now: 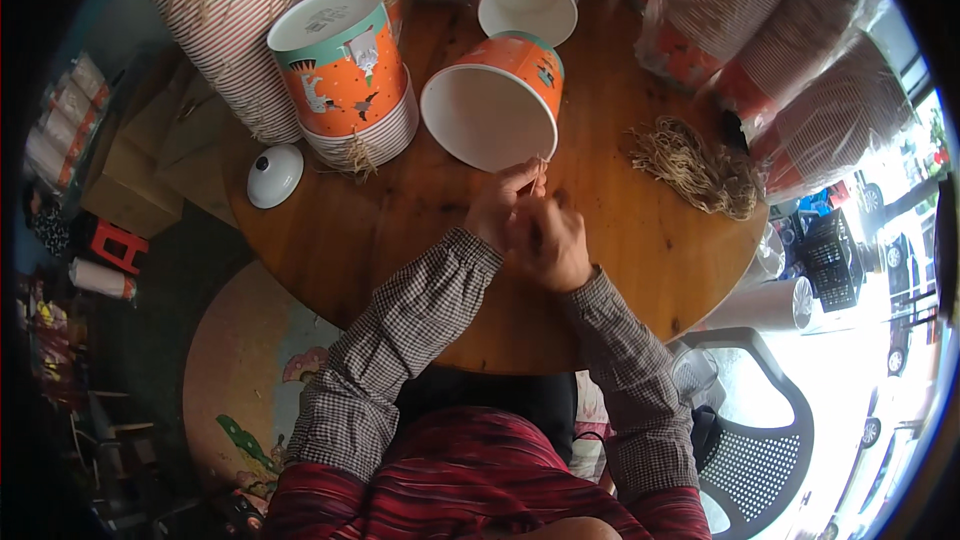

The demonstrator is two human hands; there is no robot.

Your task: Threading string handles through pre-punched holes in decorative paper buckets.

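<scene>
My left hand [492, 205] is closed in a pinch at the near rim of an orange and green paper bucket [490, 118], which lies tipped with its white inside facing me. A thin pale string [536, 178] shows at the fingertips. Against it, my right hand [556, 242] is closed too, fingers curled; what they grip is hidden. A loose bundle of tan string [695, 168] lies on the table to the right. On the left, an upside-down stack of the same buckets [340, 90] stands with string ends hanging at its lower rims.
The round wooden table [640, 250] also holds a white lid with a black knob [275, 176] and a white bucket [530, 8] behind. Plastic-wrapped bucket stacks [225, 20] line the far edge. A grey chair [765, 440] stands at the right, cardboard boxes [135, 175] at the left.
</scene>
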